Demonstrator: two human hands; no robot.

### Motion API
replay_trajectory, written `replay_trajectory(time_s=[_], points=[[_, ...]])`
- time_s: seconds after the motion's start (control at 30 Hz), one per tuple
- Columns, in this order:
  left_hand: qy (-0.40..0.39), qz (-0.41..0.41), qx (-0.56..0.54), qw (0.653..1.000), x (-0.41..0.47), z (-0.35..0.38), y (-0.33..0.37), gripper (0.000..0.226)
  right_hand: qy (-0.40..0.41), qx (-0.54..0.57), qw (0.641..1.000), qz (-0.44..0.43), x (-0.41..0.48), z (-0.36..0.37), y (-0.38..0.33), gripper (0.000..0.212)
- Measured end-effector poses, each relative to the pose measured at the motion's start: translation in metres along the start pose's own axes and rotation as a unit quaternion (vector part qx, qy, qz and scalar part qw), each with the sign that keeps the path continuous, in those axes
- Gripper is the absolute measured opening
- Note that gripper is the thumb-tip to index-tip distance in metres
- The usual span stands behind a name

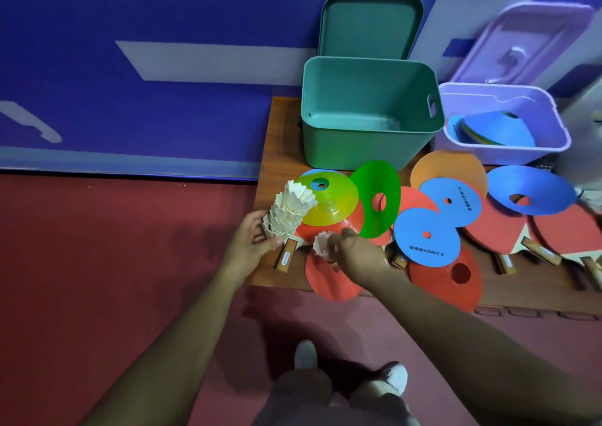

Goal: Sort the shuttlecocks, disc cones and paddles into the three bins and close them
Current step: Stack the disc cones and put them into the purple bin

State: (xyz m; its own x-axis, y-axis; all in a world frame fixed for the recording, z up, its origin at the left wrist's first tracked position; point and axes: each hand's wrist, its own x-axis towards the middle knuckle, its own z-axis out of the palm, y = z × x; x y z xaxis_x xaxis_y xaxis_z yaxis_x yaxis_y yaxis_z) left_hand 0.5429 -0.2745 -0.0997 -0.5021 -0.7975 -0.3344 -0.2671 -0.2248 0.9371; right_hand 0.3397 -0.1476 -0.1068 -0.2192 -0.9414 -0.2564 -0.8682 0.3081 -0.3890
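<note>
My left hand (250, 243) grips a stack of several white shuttlecocks (290, 209) nested into one another, held at the table's left front corner. My right hand (353, 251) pinches a single shuttlecock (322, 245) just above a red paddle (329, 279). Disc cones lie scattered over the table: a yellow one (332, 204), a green one (378, 197), blue ones (426, 238) and orange ones (446, 165). More red paddles (566, 230) lie at the right. The green bin (368, 139) stands open with nothing visible inside. The purple bin (508, 145) holds stacked cones.
The green lid (369, 23) and purple lid (524, 41) lean against the blue wall behind their bins. The wooden table (280, 126) stands against the wall on a red floor. My feet (395, 376) are below the table's front edge.
</note>
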Motion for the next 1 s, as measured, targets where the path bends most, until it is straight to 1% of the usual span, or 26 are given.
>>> replay_trajectory(time_s=[0.03,0.07,0.13,0.2,0.23,0.3,0.4,0.43,0.47,0.53,0.6,0.67,0.73,0.83,1.0], points=[[-0.007,0.006,-0.001,1.0,0.001,0.004,0.005,0.058,0.027,0.085,0.996,0.027,-0.003,-0.013,0.008,0.008],[-0.014,0.011,-0.001,1.0,0.002,0.008,0.011,0.057,0.06,0.151,0.986,0.04,-0.007,-0.028,0.015,0.011],[-0.027,0.017,-0.006,0.999,0.004,0.018,0.023,0.057,0.108,0.228,0.966,0.058,-0.019,-0.067,0.026,0.014],[-0.047,0.021,-0.011,0.999,0.007,0.032,0.038,0.058,0.164,0.275,0.944,0.081,-0.032,-0.111,0.034,0.013],[-0.056,0.025,-0.015,0.998,0.01,0.04,0.046,0.059,0.2,0.291,0.931,0.089,-0.035,-0.133,0.038,0.016],[-0.073,0.036,-0.018,0.997,0.015,0.058,0.063,0.058,0.264,0.304,0.911,0.095,-0.039,-0.171,0.046,0.018],[-0.097,0.055,-0.021,0.994,0.026,0.09,0.088,0.057,0.306,0.366,0.875,0.078,-0.038,-0.216,0.052,0.011],[-0.103,0.06,-0.022,0.993,0.029,0.102,0.095,0.057,0.312,0.372,0.871,0.075,-0.039,-0.226,0.055,0.011],[-0.107,0.066,-0.018,0.992,0.033,0.114,0.103,0.057,0.313,0.367,0.874,0.065,-0.04,-0.234,0.056,0.01],[-0.114,0.081,-0.005,0.99,0.039,0.138,0.117,0.057,0.299,0.34,0.89,0.046,-0.042,-0.244,0.065,0.009],[-0.13,0.1,0.015,0.986,0.044,0.162,0.132,0.058,0.262,0.311,0.913,0.033,-0.044,-0.249,0.08,0.009],[-0.141,0.118,0.036,0.982,0.051,0.186,0.146,0.057,0.236,0.295,0.926,0.019,-0.046,-0.256,0.103,0.011],[-0.139,0.13,0.044,0.981,0.06,0.213,0.16,0.055,0.242,0.29,0.926,0.018,-0.048,-0.268,0.133,0.014],[-0.131,0.155,0.052,0.978,0.077,0.266,0.183,0.054,0.267,0.297,0.916,0.033,-0.049,-0.292,0.194,0.012],[-0.108,0.185,0.081,0.973,0.105,0.395,0.22,0.049,0.304,0.315,0.898,0.045,-0.057,-0.341,0.323,0.013]])
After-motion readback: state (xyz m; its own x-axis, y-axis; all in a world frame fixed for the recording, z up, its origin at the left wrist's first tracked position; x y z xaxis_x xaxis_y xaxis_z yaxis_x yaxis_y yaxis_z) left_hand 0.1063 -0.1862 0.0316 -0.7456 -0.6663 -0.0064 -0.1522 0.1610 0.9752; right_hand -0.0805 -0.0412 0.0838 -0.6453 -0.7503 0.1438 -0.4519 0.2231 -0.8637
